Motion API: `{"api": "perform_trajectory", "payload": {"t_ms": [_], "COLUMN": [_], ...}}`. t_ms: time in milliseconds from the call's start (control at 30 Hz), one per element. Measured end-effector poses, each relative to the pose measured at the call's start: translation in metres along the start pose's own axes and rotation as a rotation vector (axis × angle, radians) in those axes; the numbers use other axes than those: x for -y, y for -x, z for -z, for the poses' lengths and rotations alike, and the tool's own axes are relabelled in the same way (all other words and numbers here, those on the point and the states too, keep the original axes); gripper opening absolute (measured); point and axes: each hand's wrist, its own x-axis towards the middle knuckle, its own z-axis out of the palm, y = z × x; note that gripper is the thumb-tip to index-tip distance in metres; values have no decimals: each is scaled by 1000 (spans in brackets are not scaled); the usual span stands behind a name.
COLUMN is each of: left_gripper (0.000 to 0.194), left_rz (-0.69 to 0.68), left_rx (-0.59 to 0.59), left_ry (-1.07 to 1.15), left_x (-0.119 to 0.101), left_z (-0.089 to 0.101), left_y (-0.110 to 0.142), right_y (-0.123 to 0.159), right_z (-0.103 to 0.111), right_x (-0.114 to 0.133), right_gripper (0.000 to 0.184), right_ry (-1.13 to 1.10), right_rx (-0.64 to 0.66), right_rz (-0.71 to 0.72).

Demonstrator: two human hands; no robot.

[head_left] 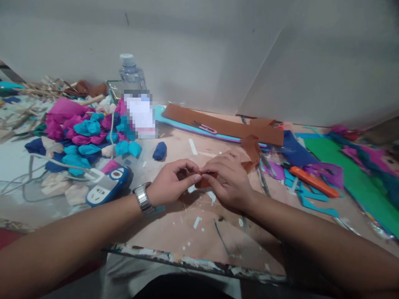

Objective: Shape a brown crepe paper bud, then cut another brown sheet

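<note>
Above the middle of the table, my left hand (174,180) and my right hand (230,180) meet at the fingertips around a small piece of brown paper (205,181). The thumb and index finger of my left hand pinch its left end. Fingers of my right hand close on its upper and right side and hide part of it. Crumpled brown paper (251,150) lies just beyond my right hand. A dark blue paper bundle (160,151) sits beyond my left hand, apart from it.
At left, a blue-white power strip (107,187) with cables lies before heaped pink and blue paper bundles (89,124). A bottle (132,74) and a blurred phone (141,116) stand behind. A brown strip (224,124) bears a pink cutter (208,128). An orange knife (314,181) lies right.
</note>
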Motion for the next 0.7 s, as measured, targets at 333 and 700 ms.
{"api": "perform_trajectory", "payload": {"t_ms": [333, 700], "left_gripper": [21, 15], "left_rz": [-121, -232], "left_rx": [-60, -120], "left_ry": [-51, -143], "left_x": [5, 4], "left_z": [0, 5], "left_y": [0, -1], "right_y": [-2, -1], "right_z": [-2, 1], "right_x": [-1, 1], "right_gripper": [4, 6], "right_ry": [-14, 33], "right_rx": [-11, 16], "right_rz": [4, -52]}}
